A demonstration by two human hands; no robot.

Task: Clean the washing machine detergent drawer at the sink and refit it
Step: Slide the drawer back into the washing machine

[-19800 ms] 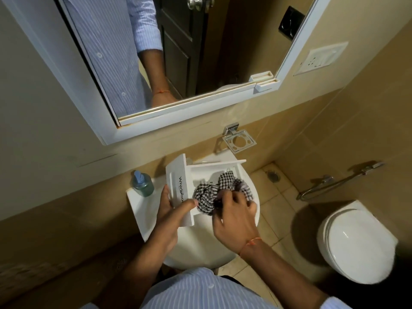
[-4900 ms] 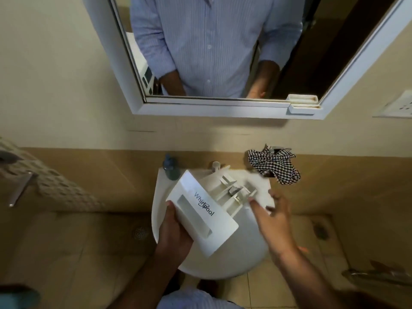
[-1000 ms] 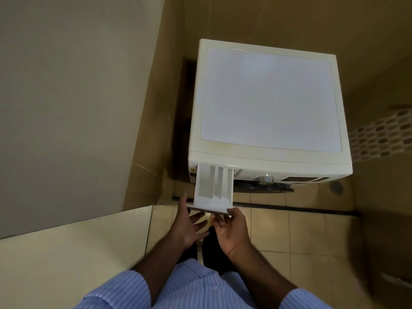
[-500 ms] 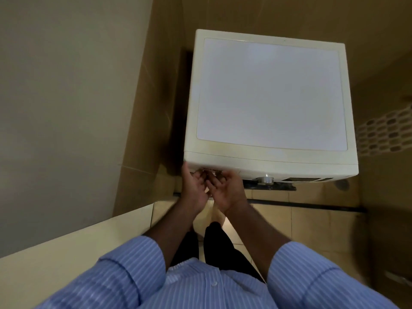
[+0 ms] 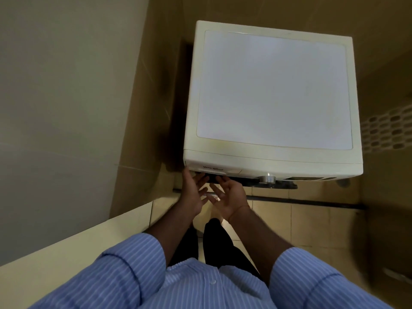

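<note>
White plastic detergent drawer [image 5: 213, 168] sits flush in the cream box-shaped washing machine [image 5: 272, 94], just beyond both hands. Left hand [image 5: 191, 194] & right hand [image 5: 229, 197] spread loose, holding nothing. Refit looks done; nothing obvious left.

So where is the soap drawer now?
The white plastic detergent drawer sits pushed into the white washing machine's front, at its left end, just above both hands and left of the silver knob.

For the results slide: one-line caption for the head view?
Detergent drawer sits flush in the washing machine; left hand and right hand open just below it.
</note>
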